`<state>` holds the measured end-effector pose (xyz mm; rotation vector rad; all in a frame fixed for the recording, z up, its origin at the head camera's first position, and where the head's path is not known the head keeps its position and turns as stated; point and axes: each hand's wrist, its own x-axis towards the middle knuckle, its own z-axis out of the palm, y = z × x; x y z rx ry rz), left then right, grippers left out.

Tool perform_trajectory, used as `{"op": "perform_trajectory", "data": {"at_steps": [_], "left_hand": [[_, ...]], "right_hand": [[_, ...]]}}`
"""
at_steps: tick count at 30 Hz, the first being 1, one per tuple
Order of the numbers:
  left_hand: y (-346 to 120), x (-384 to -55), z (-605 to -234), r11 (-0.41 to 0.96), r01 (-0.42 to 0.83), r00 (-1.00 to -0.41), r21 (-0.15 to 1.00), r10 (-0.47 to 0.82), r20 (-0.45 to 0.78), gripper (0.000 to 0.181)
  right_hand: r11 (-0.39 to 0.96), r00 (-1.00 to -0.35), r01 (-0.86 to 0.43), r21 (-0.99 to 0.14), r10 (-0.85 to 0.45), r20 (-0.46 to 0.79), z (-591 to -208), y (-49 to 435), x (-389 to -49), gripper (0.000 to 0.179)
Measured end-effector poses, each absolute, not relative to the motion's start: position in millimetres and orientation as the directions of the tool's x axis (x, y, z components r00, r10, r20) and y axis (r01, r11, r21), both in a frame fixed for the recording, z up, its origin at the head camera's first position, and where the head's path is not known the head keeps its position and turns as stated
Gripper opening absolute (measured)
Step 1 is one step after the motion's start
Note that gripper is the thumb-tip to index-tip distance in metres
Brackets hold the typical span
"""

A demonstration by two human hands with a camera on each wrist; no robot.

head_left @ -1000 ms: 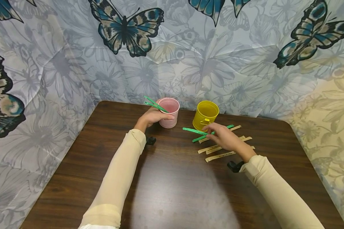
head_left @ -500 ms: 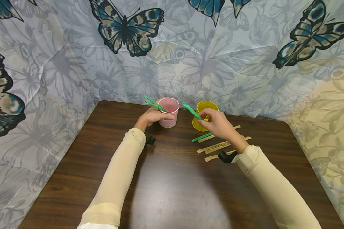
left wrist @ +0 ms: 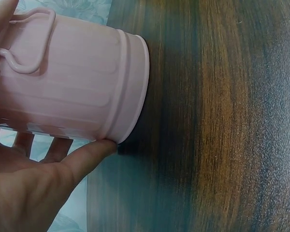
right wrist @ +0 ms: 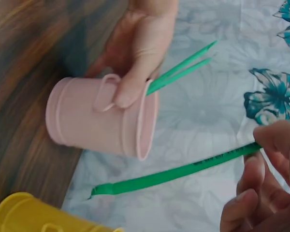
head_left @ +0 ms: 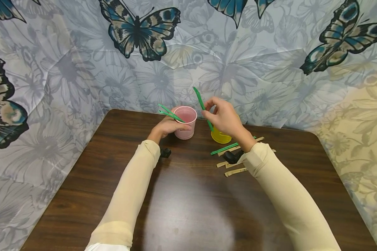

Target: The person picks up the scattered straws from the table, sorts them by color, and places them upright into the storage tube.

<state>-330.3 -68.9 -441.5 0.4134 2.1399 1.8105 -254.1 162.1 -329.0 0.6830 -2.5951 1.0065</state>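
Observation:
My left hand (head_left: 165, 128) holds a small pink bucket (head_left: 191, 133) upright near the table's back edge, its thumb along the side. Two slim green stick packets (right wrist: 181, 67) lean out over the bucket's rim beside that hand. Between thumb and fingers, my right hand (head_left: 223, 116) pinches another green stick packet (right wrist: 174, 175) with dark print. This packet is raised and tilted, in front of the yellow bucket and to the right of the pink one. The right hand partly hides the yellow bucket (head_left: 220, 137). In the left wrist view, the pink bucket's wire-like handle (left wrist: 31, 67) shows.
Under my right forearm lie one more green packet (head_left: 224, 149) and several beige stick packets (head_left: 235, 172) on the dark wooden table (head_left: 188, 209). Right behind the table hangs a cloth (head_left: 163, 80) printed with butterflies and flowers.
My right hand has lifted the green stick packet off the table and moved up and left past the yellow bucket, turning the packet steeper. The left hand and pink bucket have stayed still.

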Motion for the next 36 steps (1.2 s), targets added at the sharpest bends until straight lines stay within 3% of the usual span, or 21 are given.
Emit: {"op": "perform_trajectory", "data": {"at_steps": [14,23,31,36], "left_hand": [[-72,-331,-441,0.143,0.038,-0.892,0.989,0.451,-0.031,0.078],[-70,-328,-440,0.14,0.02,-0.887,0.99,0.459,-0.047,0.076],[-71,-331,-441,0.173,0.001,-0.878,0.985,0.471,-0.082,0.089],[-71,-333,-443,0.183,-0.003,-0.876,0.983,0.474,-0.091,0.071]], "right_hand": [[0.608,-0.802,-0.578,-0.545,-0.3,0.516,-314,119,-276,0.012],[0.649,-0.837,-0.538,-0.538,-0.331,0.436,-336,105,-288,0.01],[0.706,-0.898,-0.432,-0.561,-0.281,0.339,-363,99,-295,0.012],[0.715,-0.916,-0.394,-0.578,-0.255,0.31,-373,96,-299,0.013]]}}
